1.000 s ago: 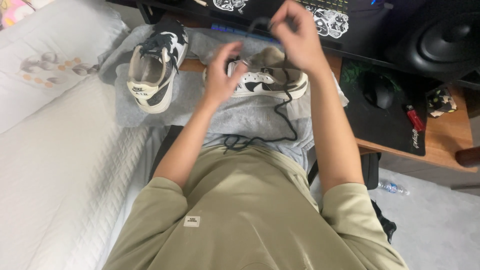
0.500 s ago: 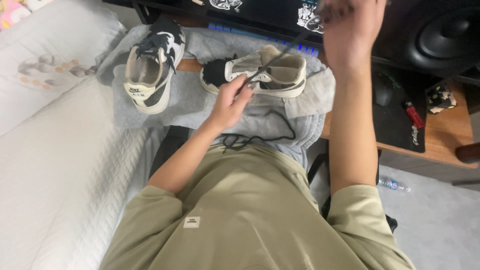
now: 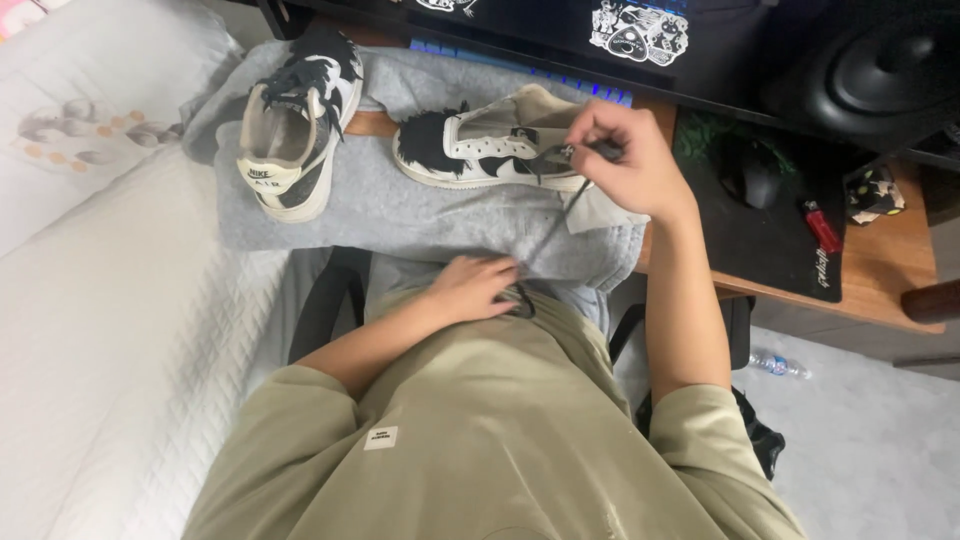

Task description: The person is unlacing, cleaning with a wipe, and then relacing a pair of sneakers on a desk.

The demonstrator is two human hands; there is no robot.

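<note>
A dark shoelace [image 3: 548, 215] is pinched between the thumb and fingers of the right hand [image 3: 622, 160], which is held just above the side of a white and black sneaker [image 3: 490, 150] lying on its side. The sneaker is found directly to the left of and under that hand, resting on a grey cloth [image 3: 420, 215] spread over the desk edge. From the pinch, the lace is run down and toward the body to the left hand [image 3: 472, 288], where its lower end is gathered in a small dark loop just to the right of the fingers. The left hand is laid palm down at the waist, fingers loosely curled over the lace end against the olive shirt [image 3: 480, 440]; whether the lace is actually gripped there cannot be told.

A second sneaker [image 3: 292, 130], laced and upright with its opening facing up, is set well to the left of the right hand, also on the grey cloth. To the right of the right hand a black computer mouse [image 3: 758, 180] is seen on a dark mouse mat [image 3: 780, 245], with a small red object [image 3: 820, 226] just beyond it. A black loudspeaker [image 3: 880, 70] is placed above and to the right. A white bed [image 3: 110, 330] is seen far to the left of the left hand.
</note>
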